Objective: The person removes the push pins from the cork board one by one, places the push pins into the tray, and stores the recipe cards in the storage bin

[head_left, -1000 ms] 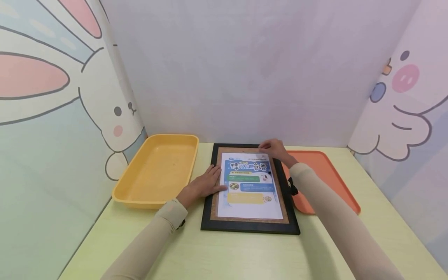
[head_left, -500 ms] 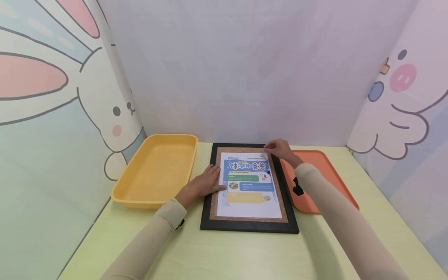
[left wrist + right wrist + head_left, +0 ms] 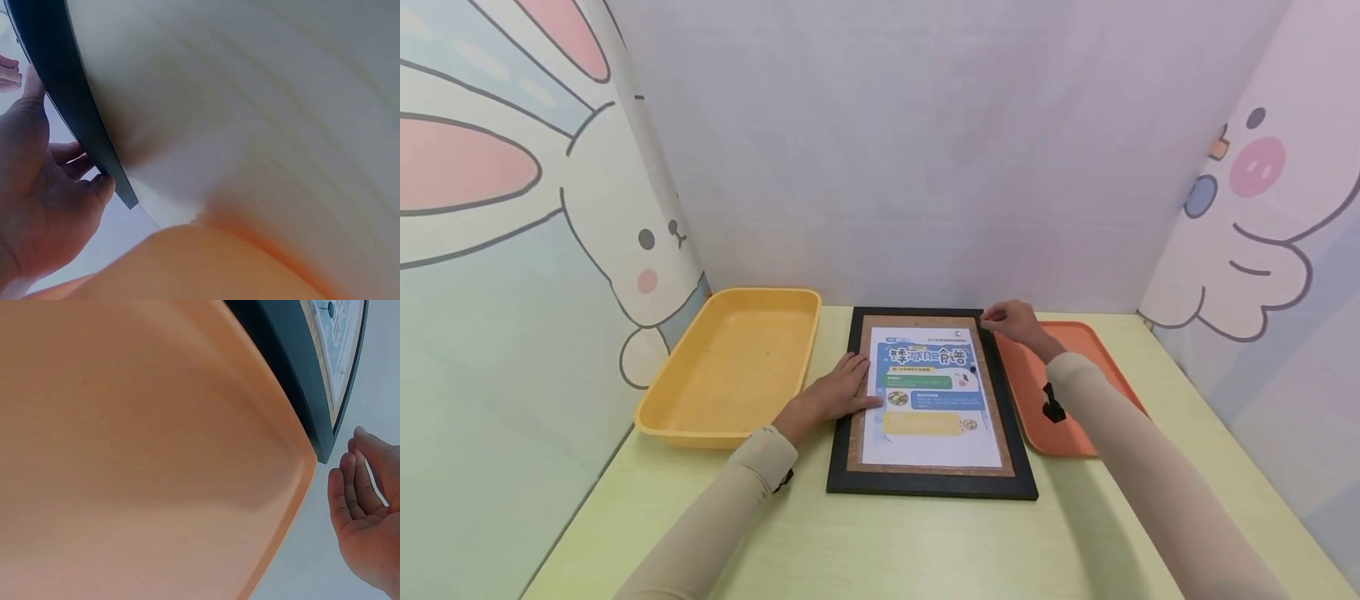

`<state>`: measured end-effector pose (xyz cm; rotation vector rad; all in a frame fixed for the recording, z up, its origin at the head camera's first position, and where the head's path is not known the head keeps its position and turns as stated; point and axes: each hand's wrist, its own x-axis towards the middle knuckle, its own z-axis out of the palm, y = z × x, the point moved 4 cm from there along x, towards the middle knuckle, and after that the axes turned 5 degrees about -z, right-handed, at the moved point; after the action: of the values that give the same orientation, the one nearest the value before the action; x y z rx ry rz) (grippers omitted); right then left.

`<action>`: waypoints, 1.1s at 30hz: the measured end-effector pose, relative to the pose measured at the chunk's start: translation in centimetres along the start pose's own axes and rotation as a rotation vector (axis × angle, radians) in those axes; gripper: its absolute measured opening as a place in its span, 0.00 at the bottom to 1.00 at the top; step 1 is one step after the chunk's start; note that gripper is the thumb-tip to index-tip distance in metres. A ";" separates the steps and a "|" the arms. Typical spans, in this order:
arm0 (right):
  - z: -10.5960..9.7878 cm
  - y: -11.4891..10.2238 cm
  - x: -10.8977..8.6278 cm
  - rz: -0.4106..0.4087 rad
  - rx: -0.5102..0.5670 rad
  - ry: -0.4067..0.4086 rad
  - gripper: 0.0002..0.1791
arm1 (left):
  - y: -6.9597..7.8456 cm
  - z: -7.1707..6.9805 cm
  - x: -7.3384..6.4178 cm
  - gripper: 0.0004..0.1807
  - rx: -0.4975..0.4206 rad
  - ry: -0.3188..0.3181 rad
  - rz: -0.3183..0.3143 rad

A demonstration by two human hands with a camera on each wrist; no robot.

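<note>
A black-framed cork board (image 3: 925, 483) lies flat on the table, with a printed sheet (image 3: 928, 454) in blue, green and yellow on it. A small dark dot, like a pin head (image 3: 973, 369), shows at the sheet's right edge. My left hand (image 3: 831, 396) rests with spread fingers on the board's left side, thumb reaching onto the sheet. In the left wrist view some fingertips press against the black frame edge (image 3: 75, 106). My right hand (image 3: 1015, 322) is near the board's top right corner, thumb and index pinched together; a tiny teal thing (image 3: 20, 83) shows at its fingertips.
A yellow tray (image 3: 730, 433) with raised sides stands left of the board. On the right, an orange tray (image 3: 1060, 437) sits close against the board, partly under my right forearm. A pale wall (image 3: 917, 208) rises right behind, with cartoon-printed walls on both sides.
My right hand has moved to the right, from over the sheet's top right corner to the board's corner, fingers still pinched. My left hand has stayed in place on the board.
</note>
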<state>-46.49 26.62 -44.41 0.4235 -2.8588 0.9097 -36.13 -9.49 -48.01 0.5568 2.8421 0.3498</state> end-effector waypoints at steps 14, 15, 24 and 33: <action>0.2 2.0 -0.4 0.070 0.057 -0.016 0.12 | -0.2 0.1 0.1 0.56 0.013 -0.007 0.004; 0.2 2.1 -0.5 0.068 0.051 -0.015 0.12 | -0.2 0.1 0.1 0.56 0.015 -0.007 0.006; -0.3 2.4 -0.9 0.039 0.016 -0.008 0.12 | -0.2 0.0 0.1 0.56 0.023 -0.004 0.015; -0.4 2.9 -1.2 0.043 -0.030 -0.033 0.13 | -0.1 -0.1 0.1 0.56 0.034 0.003 0.017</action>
<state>-46.18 29.45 -45.89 0.3788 -2.9180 0.8734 -36.31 -9.51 -47.91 0.5879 2.8527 0.3063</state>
